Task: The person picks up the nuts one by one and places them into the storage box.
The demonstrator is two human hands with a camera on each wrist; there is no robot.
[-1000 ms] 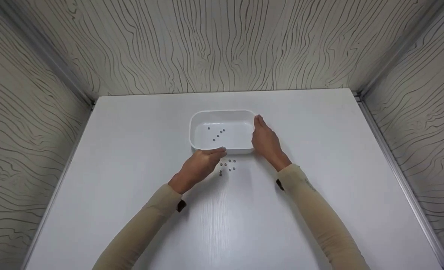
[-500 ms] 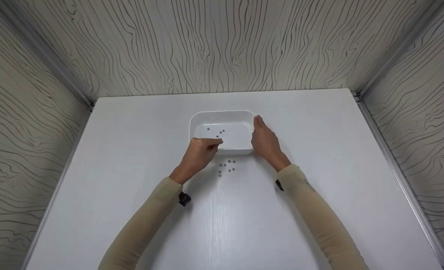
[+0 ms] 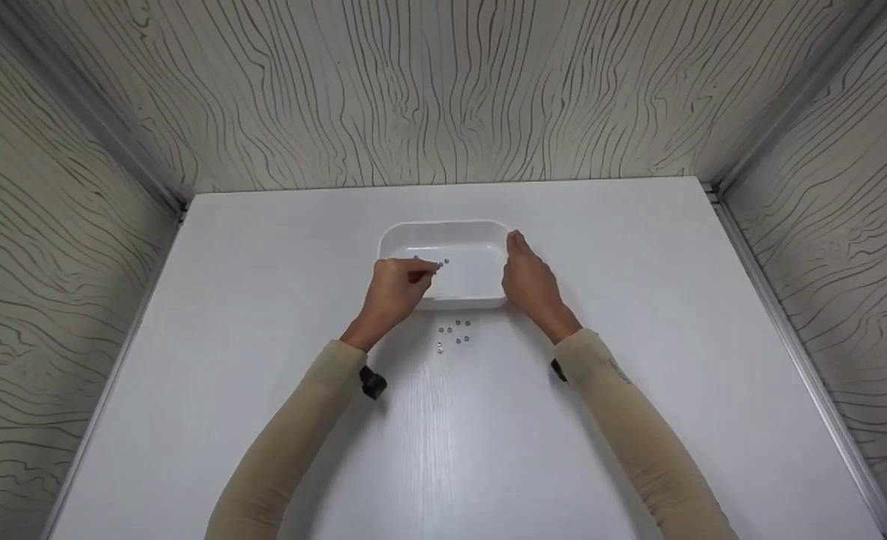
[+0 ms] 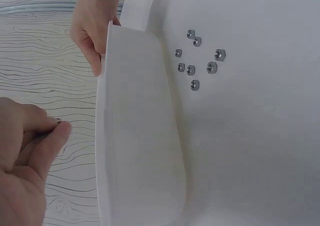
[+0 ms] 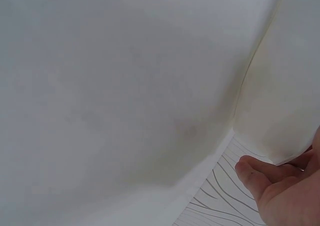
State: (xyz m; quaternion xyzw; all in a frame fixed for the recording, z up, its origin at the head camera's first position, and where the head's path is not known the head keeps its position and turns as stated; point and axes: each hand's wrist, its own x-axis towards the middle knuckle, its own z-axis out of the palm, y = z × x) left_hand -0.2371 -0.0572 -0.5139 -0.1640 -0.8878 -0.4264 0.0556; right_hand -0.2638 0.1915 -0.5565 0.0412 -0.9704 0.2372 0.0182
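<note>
A white plastic bin [image 3: 443,225] stands in the middle of the white table [image 3: 638,247], with a few small metal nuts [image 3: 443,262] on its floor. Above the bin's left part, my left hand [image 3: 428,270] pinches one nut between thumb and forefinger; in the left wrist view that pinch [image 4: 56,123] sits beside the bin wall [image 4: 135,136]. My right hand [image 3: 524,270] lies with straight fingers against the bin's right wall [image 5: 285,85]. Several loose nuts [image 3: 455,334] lie on the table just in front of the bin, also seen from the left wrist [image 4: 200,60].
Wood-grain panels [image 3: 443,90] close the table in at the back and on both sides. Metal rails [image 3: 789,330] run along the side edges. Bare tabletop lies left, right and in front of the bin.
My left hand has risen from the loose nuts in front of the bin and moved over the bin's left part, fingers pinched. The right hand and the bin have stayed still.
</note>
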